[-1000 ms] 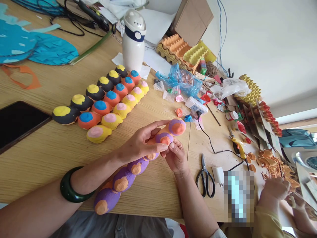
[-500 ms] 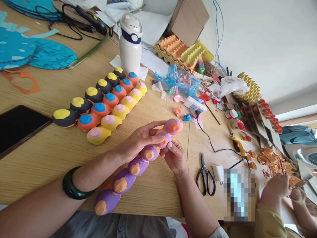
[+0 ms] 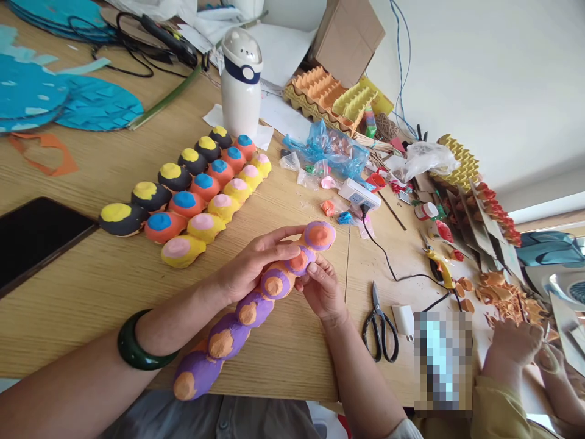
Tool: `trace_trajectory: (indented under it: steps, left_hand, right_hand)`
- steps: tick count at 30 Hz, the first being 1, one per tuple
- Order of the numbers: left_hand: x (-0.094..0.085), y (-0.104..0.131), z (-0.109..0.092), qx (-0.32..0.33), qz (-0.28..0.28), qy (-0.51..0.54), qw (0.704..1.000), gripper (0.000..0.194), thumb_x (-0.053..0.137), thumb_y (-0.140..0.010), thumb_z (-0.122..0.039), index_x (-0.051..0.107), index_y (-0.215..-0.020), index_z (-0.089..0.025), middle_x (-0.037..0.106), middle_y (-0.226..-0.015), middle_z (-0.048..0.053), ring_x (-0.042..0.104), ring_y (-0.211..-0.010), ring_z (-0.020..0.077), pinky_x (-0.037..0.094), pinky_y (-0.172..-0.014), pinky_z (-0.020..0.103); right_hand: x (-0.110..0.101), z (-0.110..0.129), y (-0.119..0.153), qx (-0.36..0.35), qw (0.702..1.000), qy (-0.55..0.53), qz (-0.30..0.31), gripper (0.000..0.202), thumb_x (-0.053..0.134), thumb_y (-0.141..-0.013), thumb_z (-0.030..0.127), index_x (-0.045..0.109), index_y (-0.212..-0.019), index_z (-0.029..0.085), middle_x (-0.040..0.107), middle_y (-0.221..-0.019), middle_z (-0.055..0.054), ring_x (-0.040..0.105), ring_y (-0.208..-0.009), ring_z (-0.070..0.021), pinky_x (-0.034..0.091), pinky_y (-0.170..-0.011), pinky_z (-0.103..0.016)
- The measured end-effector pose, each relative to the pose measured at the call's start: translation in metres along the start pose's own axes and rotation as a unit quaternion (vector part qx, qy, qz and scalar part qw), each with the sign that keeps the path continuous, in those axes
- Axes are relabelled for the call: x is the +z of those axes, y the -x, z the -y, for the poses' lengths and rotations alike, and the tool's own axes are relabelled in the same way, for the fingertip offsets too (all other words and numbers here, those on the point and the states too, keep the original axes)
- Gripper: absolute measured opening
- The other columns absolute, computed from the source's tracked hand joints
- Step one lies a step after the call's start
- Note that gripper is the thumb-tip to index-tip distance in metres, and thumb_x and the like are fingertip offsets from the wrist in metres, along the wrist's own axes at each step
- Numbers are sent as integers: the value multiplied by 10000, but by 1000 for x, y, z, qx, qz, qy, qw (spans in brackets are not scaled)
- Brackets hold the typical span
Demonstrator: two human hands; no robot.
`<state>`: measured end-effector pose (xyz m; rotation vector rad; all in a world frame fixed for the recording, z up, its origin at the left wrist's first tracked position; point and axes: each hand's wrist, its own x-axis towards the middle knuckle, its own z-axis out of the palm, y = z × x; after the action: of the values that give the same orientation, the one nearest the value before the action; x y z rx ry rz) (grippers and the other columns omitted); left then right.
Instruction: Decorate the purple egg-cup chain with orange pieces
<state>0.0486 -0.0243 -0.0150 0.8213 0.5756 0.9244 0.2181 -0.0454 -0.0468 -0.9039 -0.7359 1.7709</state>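
Note:
A bumpy strip of egg carton (image 3: 253, 309), covered in purple with orange spots, slants over the table's front edge. My left hand (image 3: 260, 259) grips its upper part from the left, thumb on top near the second bump. My right hand (image 3: 323, 283) pinches the same part from the right, its thumb beside that bump's orange spot. The two topmost spots are a deeper orange than the lower ones. Beyond my left hand lie three finished-looking strips side by side: a black strip with yellow spots (image 3: 158, 194), an orange strip with blue spots (image 3: 186, 200) and a yellow strip with pink spots (image 3: 205, 225).
Black-handled scissors (image 3: 377, 323) and a white charger (image 3: 403, 321) lie to the right. A power strip (image 3: 359, 193), small clay lumps (image 3: 328, 208) and a blue plastic bag (image 3: 329, 149) sit ahead. A white bottle (image 3: 241, 91) stands behind the strips. Another person's hands (image 3: 516, 344) work at far right.
My left thumb has drawn back slightly from the second bump's orange spot, so more of it shows. Both hands keep hold of the purple strip.

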Motion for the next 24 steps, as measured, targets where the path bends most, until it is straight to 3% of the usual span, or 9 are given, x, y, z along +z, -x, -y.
trace_trajectory:
  steps: [3, 6, 11, 17, 21, 24]
  left_hand:
    - [-1, 1, -2, -42, 5, 0, 999, 496, 759, -836, -415, 688, -1321, -339, 765, -978, 56, 689, -707, 211, 546, -617, 300]
    - [-2, 1, -4, -39, -6, -29, 999, 429, 753, -847, -413, 713, -1266, -331, 755, -899, 45, 678, -692, 199, 518, -570, 265]
    - [-2, 2, -1, -32, -20, -24, 999, 426, 751, -861, -406, 708, -1275, -314, 768, -1019, 72, 687, -772, 211, 529, -573, 247]
    - [-1, 3, -2, -35, -5, 20, 999, 417, 649, -910, -446, 708, -1301, -317, 751, -1199, 95, 721, -892, 258, 587, -685, 321]
    - [1, 5, -10, -35, 33, -8, 999, 534, 728, -838, -342, 670, -1368, -339, 765, -1068, 78, 715, -783, 231, 556, -623, 276]
    - [4, 7, -14, -7, 28, -30, 999, 493, 756, -833, -336, 702, -1323, -322, 757, -911, 57, 692, -683, 202, 519, -559, 246]
  right_hand:
    - [2, 0, 1, -6, 1000, 14, -2, 327, 935, -672, 447, 732, -752, 203, 650, -645, 28, 500, -500, -82, 467, -487, -215]
    - [4, 0, 2, -13, 1000, 22, 3, 328, 941, -666, 435, 735, -767, 202, 672, -691, 19, 522, -528, -86, 474, -503, -220]
    - [2, -2, 2, -13, 1000, 21, 12, 329, 936, -670, 440, 729, -764, 203, 690, -715, 8, 533, -547, -96, 477, -508, -228]
    - [4, 3, 2, -9, 1000, 4, 14, 337, 933, -657, 461, 723, -748, 213, 608, -612, 37, 491, -501, -96, 449, -477, -224]
    - [5, 6, 3, -8, 1000, 11, 10, 355, 929, -650, 475, 713, -764, 216, 535, -568, 55, 448, -491, -94, 439, -467, -220]
    - [2, 6, 4, -9, 999, 17, 28, 361, 921, -659, 481, 694, -745, 213, 520, -563, 57, 446, -483, -90, 428, -454, -213]
